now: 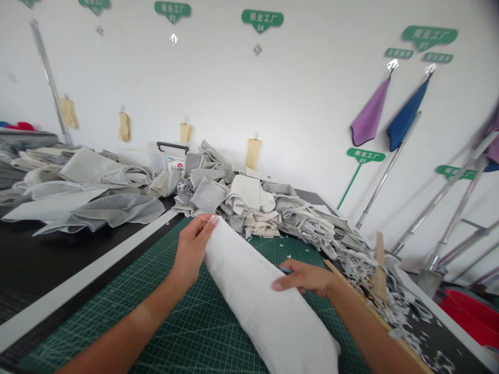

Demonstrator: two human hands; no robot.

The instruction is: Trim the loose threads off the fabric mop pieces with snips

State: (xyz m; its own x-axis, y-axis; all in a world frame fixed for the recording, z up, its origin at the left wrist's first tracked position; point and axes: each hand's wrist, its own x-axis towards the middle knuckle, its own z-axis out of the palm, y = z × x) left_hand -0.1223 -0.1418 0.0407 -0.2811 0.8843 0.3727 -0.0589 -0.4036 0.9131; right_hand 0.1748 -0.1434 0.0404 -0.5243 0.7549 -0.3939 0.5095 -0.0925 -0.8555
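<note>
A long piece of white folded cloth (pixel 268 301) hangs slantwise above a green cutting mat (pixel 156 311) marked with a pale grid. My left hand (pixel 193 244) pinches its upper left corner between thumb and fingers. At the cloth's right edge is my right hand (pixel 306 278), closed, its thumb lying on the white surface. A slim blue pen-like tool (pixel 286 270) sticks out from these fingers; most of it is hidden, so its exact kind cannot be made out. The lower end of the cloth runs out of view at the bottom.
A heap of grey and beige cloth pieces (pixel 245 195) lies behind the mat. More grey cloth (pixel 113 208) is piled at left. On the right are a wooden strip (pixel 380 275), scissors (pixel 368 293), scraps (pixel 405 311) and a red tub (pixel 471 314).
</note>
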